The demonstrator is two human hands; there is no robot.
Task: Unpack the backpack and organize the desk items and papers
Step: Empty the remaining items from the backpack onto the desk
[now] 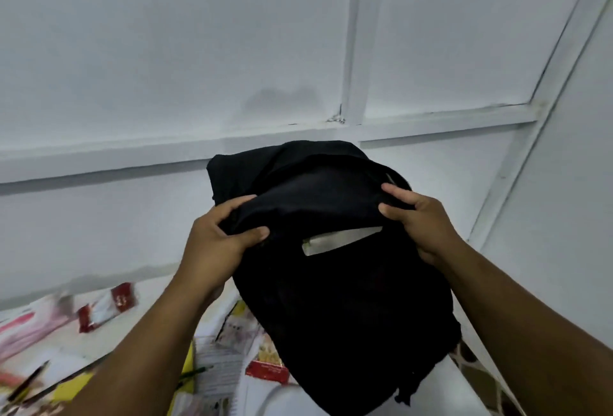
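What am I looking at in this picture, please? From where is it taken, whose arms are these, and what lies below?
There is no machine here. A camera worn on a person's head looks forward and down, so you see that person's own arms. The left hand and the right hand both grip a black backpack, lifted in front of a pale wall. A white strip shows on the backpack. Below lie scattered papers, a red packet and a pen, all blurred.
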